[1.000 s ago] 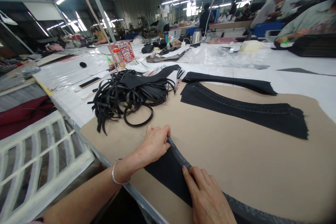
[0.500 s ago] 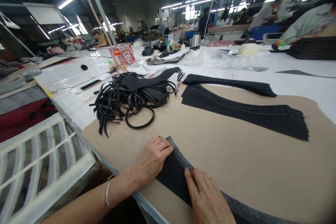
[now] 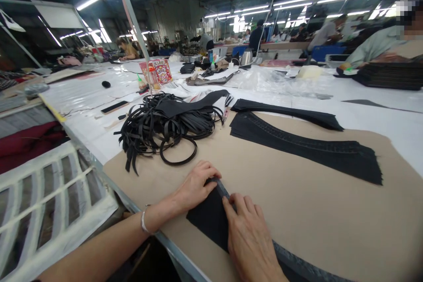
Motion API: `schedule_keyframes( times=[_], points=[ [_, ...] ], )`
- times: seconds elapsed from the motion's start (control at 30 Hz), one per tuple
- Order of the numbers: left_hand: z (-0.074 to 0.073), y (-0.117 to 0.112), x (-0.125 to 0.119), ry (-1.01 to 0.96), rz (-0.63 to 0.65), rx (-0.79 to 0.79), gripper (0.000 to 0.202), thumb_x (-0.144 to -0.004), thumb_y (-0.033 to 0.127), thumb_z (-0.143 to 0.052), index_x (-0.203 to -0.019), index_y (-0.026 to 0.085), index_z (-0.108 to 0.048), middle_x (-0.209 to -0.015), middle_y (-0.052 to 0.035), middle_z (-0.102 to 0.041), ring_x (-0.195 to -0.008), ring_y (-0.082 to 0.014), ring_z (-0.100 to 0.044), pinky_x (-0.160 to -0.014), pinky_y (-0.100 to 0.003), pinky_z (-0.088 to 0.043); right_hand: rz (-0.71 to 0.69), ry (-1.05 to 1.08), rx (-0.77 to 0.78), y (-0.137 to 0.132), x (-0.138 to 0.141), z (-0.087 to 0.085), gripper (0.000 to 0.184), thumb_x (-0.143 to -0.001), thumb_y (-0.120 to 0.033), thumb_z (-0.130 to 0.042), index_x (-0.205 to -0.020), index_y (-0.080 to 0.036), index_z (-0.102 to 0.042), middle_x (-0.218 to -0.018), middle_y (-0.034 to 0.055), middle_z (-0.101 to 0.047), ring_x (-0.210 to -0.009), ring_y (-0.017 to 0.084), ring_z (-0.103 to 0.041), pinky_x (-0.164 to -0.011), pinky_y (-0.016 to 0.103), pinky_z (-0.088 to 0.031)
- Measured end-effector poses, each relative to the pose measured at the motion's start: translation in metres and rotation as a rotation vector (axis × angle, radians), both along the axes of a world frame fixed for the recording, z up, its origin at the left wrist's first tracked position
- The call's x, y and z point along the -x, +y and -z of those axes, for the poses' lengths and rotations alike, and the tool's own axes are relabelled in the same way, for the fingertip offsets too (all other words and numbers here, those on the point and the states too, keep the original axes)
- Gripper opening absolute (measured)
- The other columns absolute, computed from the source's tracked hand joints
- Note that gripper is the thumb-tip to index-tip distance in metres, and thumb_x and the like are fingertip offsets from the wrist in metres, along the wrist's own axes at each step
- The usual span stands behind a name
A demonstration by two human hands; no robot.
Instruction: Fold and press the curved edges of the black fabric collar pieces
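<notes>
A curved black fabric piece (image 3: 207, 220) lies on the tan board (image 3: 313, 211), with a greyish strip along its upper edge. My left hand (image 3: 197, 187) pinches the piece's far end, thumb and fingers closed at the strip. Close beside it, my right hand (image 3: 249, 233) has its thumb and bent fingers closed on the same edge; its fingertips partly cover the strip. Behind my right hand the piece curves away toward the lower right and leaves the view. Up and right of my hands is a stack of similar black fabric pieces (image 3: 304, 150).
A tangled bundle of black strips (image 3: 172, 123) sits beyond my left hand. A narrower black stack (image 3: 287, 112) lies at the board's far side. Left of the table edge stands a white slatted rack (image 3: 62, 202). Farther back, a person (image 3: 380, 48) sits behind dark stacked pieces (image 3: 390, 75).
My right hand has slid up and left along the strip, nearer my left hand. The left fingers have shifted slightly upward, and the fabric's end now looks folded or lifted under them.
</notes>
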State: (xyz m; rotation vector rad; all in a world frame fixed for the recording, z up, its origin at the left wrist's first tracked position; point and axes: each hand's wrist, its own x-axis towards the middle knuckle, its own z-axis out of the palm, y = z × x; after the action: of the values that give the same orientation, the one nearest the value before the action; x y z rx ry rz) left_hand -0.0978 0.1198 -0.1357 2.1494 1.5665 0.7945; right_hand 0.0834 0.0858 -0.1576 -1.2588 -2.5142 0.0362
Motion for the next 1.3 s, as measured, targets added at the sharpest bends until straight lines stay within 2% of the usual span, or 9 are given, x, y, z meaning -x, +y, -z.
schedule_keyframes(
  times=[0.17,0.37,0.53,0.63,0.8,1.03,1.2,1.3],
  points=[
    [-0.011,0.025,0.008,0.201,0.215,0.127,0.031,-0.079,0.01,-0.058,-0.107,0.022,-0.063,-0.107,-0.0032,-0.065,-0.107,-0.0203,-0.052,-0.095,-0.035,-0.035,0.151,0.111,0.146,0.01,0.008,-0.013,0.025,-0.087,-0.012,-0.05,-0.11,-0.018,-0.059,-0.101,0.0091,-0.062,-0.092,0.024,-0.055,-0.078,0.035,-0.041],
    [-0.025,0.05,0.009,0.378,0.382,0.297,0.027,-0.074,0.013,-0.064,-0.098,0.024,-0.064,-0.088,0.0015,-0.065,-0.096,-0.0197,-0.053,-0.088,-0.034,-0.029,0.268,0.09,0.287,0.022,0.023,-0.02,0.018,-0.084,-0.02,-0.057,-0.102,-0.018,-0.06,-0.092,0.0085,-0.064,-0.091,0.027,-0.058,-0.075,0.037,-0.038],
    [-0.029,0.06,0.007,0.453,0.418,0.349,0.013,-0.071,0.015,-0.066,-0.082,0.021,-0.066,-0.09,-0.0003,-0.061,-0.098,-0.0214,-0.051,-0.084,-0.033,-0.028,0.279,0.109,0.381,0.032,0.025,-0.021,0.008,-0.084,-0.019,-0.056,-0.09,-0.02,-0.061,-0.087,0.0058,-0.064,-0.085,0.024,-0.059,-0.072,0.033,-0.037],
    [-0.031,0.061,0.007,0.452,0.423,0.367,0.012,-0.069,0.013,-0.067,-0.078,0.019,-0.063,-0.093,0.0002,-0.061,-0.1,-0.0217,-0.051,-0.084,-0.032,-0.028,0.276,0.133,0.378,0.034,0.024,-0.021,0.006,-0.082,-0.018,-0.057,-0.085,-0.021,-0.061,-0.088,0.005,-0.062,-0.085,0.022,-0.058,-0.072,0.032,-0.037],
    [-0.033,0.058,0.008,0.392,0.415,0.422,0.027,-0.07,0.009,-0.066,-0.093,0.021,-0.06,-0.082,0.0047,-0.064,-0.091,-0.0171,-0.055,-0.085,-0.033,-0.026,0.272,0.153,0.342,0.033,0.025,-0.02,0.007,-0.081,-0.015,-0.058,-0.083,-0.021,-0.059,-0.088,0.004,-0.061,-0.088,0.022,-0.057,-0.072,0.032,-0.035],
    [-0.03,0.062,0.012,0.373,0.446,0.42,0.012,-0.07,0.012,-0.068,-0.079,0.021,-0.066,-0.082,0.003,-0.066,-0.093,-0.0197,-0.055,-0.087,-0.034,-0.026,0.274,0.154,0.395,0.036,0.023,-0.021,0.019,-0.08,-0.019,-0.059,-0.099,-0.02,-0.057,-0.083,0.0021,-0.064,-0.081,0.021,-0.058,-0.067,0.03,-0.033],
    [-0.028,0.061,0.019,0.338,0.434,0.436,0.016,-0.071,0.011,-0.067,-0.084,0.02,-0.065,-0.086,0.004,-0.069,-0.087,-0.0169,-0.058,-0.09,-0.034,-0.026,0.255,0.135,0.412,0.035,0.022,-0.021,0.003,-0.08,-0.02,-0.061,-0.082,-0.022,-0.062,-0.084,0.0025,-0.064,-0.085,0.022,-0.057,-0.071,0.031,-0.033],
    [-0.03,0.058,0.02,0.315,0.445,0.415,0.024,-0.071,0.01,-0.067,-0.092,0.022,-0.067,-0.09,0.0029,-0.069,-0.092,-0.0181,-0.058,-0.092,-0.035,-0.025,0.24,0.165,0.382,0.034,0.023,-0.019,0.005,-0.08,-0.017,-0.06,-0.081,-0.022,-0.062,-0.086,0.0031,-0.063,-0.085,0.021,-0.057,-0.071,0.03,-0.035]
  ],
)
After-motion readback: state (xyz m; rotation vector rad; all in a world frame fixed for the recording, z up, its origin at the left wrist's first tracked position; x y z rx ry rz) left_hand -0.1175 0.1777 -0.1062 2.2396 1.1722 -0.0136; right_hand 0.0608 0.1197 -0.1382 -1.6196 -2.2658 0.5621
